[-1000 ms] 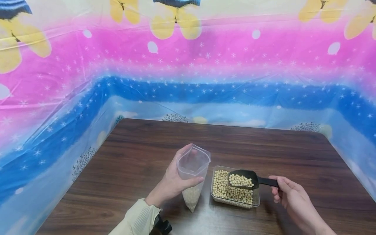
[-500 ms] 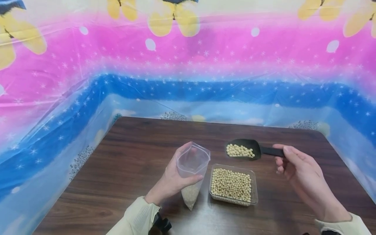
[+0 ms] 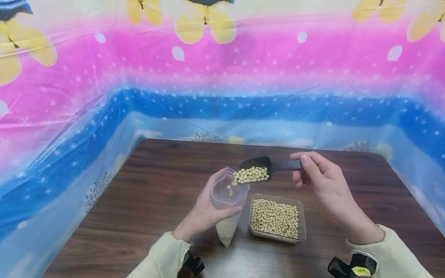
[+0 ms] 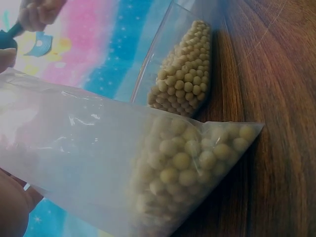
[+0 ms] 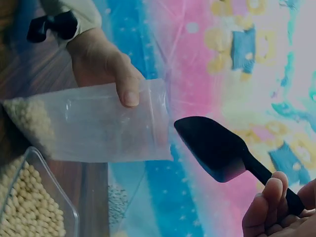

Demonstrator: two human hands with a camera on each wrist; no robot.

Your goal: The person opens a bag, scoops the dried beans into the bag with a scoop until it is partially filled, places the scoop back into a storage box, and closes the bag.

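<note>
A clear plastic bag (image 3: 227, 227), its mouth spread wide, is held by my left hand (image 3: 205, 210) with the thumb across its near side. Round pale beans (image 4: 187, 158) fill its lower end, whose tip is at the tabletop. My right hand (image 3: 328, 179) grips the handle of a black scoop (image 3: 255, 164), which is tilted over the bag's mouth. Beans slide off the scoop's lip and drop into the bag. In the right wrist view only the underside of the scoop (image 5: 212, 148) shows, so its load is hidden there.
Right of the bag stands a clear rectangular container (image 3: 301, 231) with many of the same beans. Everything is on a dark wooden table (image 3: 146, 181). A colourful printed curtain (image 3: 222, 108) hangs behind and along both sides. Each wrist wears a black device (image 3: 192, 264).
The loaded scoop has risen out of the container, then moved left over the bag and tipped, so beans now fall. My left hand and the bag have stayed nearly still.
</note>
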